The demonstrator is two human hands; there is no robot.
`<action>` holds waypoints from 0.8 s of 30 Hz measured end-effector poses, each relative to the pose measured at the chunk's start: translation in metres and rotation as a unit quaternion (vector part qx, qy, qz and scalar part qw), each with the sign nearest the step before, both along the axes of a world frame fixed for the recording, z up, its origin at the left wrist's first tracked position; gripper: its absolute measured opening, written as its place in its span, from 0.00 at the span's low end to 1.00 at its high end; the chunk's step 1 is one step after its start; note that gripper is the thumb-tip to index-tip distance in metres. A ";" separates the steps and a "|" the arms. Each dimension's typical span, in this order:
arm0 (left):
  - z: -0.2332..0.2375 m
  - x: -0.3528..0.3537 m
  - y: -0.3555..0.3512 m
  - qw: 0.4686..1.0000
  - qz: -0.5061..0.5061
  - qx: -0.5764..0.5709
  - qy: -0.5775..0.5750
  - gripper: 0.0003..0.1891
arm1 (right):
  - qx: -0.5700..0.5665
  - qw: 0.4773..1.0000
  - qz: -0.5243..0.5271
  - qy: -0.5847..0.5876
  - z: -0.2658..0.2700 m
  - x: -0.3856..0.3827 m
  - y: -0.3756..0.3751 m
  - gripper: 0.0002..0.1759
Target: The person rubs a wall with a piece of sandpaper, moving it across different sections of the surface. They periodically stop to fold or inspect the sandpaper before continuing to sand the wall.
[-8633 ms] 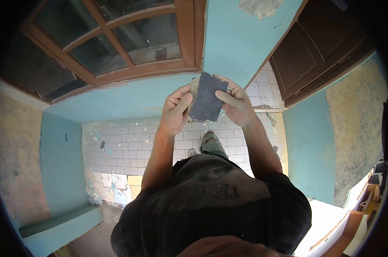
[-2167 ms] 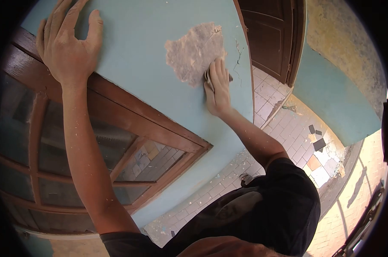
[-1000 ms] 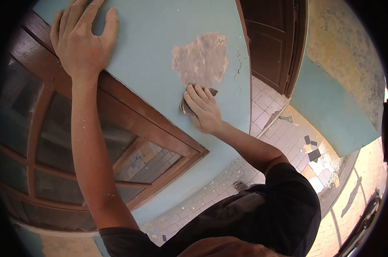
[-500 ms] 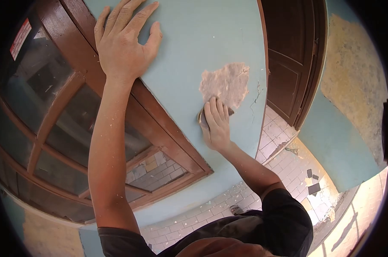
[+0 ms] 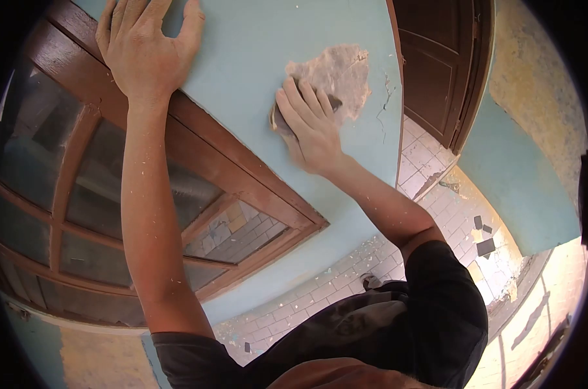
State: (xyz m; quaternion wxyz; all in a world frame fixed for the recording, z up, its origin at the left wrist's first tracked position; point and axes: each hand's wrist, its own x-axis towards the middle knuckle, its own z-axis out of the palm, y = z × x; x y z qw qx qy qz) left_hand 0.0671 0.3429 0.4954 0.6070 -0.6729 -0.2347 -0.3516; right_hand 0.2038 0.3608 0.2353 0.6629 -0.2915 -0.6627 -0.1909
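Note:
My left hand lies spread on the blue-green wall beside the brown window frame, holding nothing. Farther right, my right hand presses a dark, thin piece of sandpaper against the wall, its fingers laid over it. The sheet's edges stick out on both sides of the fingers. Under and beside the fingertips is a bare, pinkish-grey patch with ragged paint edges. A thin crack runs down the wall right of that patch.
The brown window with glass panes fills the left side. A dark brown door stands at the upper right. Paint flakes and dark scraps lie on the tiled floor. Another wall with a patchy surface is at the far right.
The view has shifted, with the patch and window now placed differently. My right hand, with the sandpaper, is higher against the patch's left edge. My left hand still rests on the wall.

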 end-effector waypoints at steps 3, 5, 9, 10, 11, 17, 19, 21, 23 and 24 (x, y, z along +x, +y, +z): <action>0.001 0.000 -0.004 0.999 0.047 -0.005 0.005 0.22 | 0.045 0.998 -0.008 0.044 0.073 -0.002 0.011 0.36; 0.000 0.000 -0.002 1.000 0.009 0.003 0.003 0.22 | 0.012 0.998 -0.003 0.055 0.054 -0.012 0.001 0.34; 0.000 -0.002 -0.002 1.000 0.013 0.004 0.003 0.21 | -0.075 0.996 0.023 0.031 -0.106 -0.028 -0.027 0.30; 0.002 -0.002 -0.004 1.000 0.025 -0.004 0.003 0.21 | -0.084 0.996 0.026 0.002 -0.114 -0.019 -0.026 0.29; 0.001 -0.002 -0.005 0.999 0.040 -0.020 0.003 0.21 | -0.101 0.994 0.030 -0.027 -0.122 -0.016 -0.031 0.28; 0.005 -0.011 -0.007 0.989 0.134 0.019 0.052 0.24 | -0.028 0.973 -0.087 0.212 0.037 0.063 0.058 0.32; 0.013 -0.008 0.010 0.999 -0.001 0.040 0.018 0.17 | -0.028 0.971 -0.069 0.227 0.022 0.040 0.045 0.34; 0.015 -0.013 0.012 0.999 -0.002 0.034 0.035 0.17 | -0.078 0.979 -0.022 0.186 -0.073 -0.022 -0.008 0.35; 0.015 -0.014 0.012 0.999 -0.006 0.033 0.035 0.17 | -0.126 0.980 0.011 0.154 -0.112 -0.026 -0.024 0.35; 0.014 -0.014 0.012 0.999 -0.004 0.031 0.036 0.17 | -0.134 0.982 0.010 0.135 -0.114 -0.007 -0.021 0.35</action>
